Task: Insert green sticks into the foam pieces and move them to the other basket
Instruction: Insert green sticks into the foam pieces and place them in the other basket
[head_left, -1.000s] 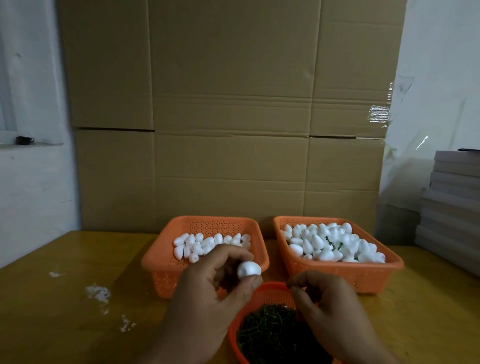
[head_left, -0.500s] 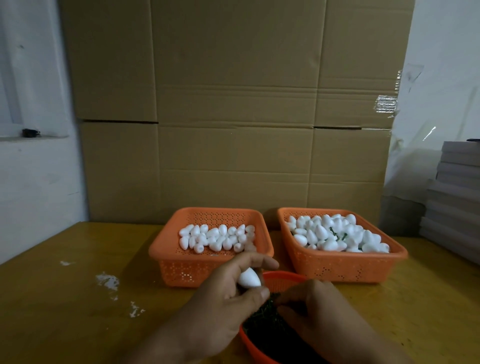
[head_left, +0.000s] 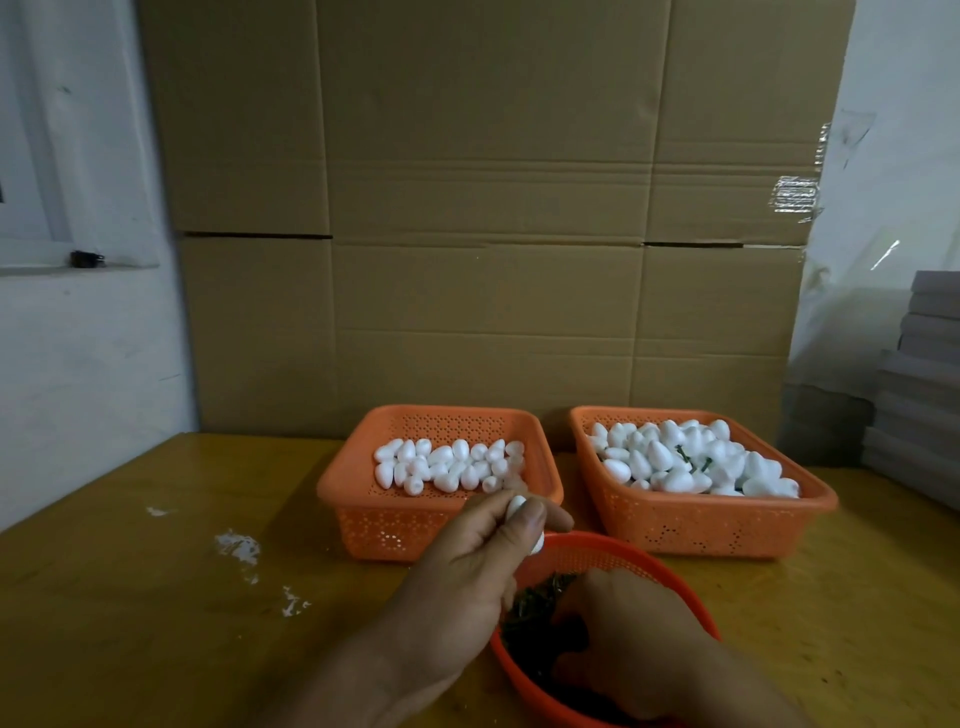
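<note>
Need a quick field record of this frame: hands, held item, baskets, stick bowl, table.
left hand: left hand grips a white foam piece above the bowl's rim
right hand: right hand reaches into the stick bowl, fingers curled down among the sticks; grasp hidden
left basket: left basket, orange, holds plain foam pieces
right basket: right basket, orange, fuller; green sticks show among its foam pieces
stick bowl: round orange bowl holding green sticks
table: wooden table with white crumbs
backdrop: cardboard sheets
</note>
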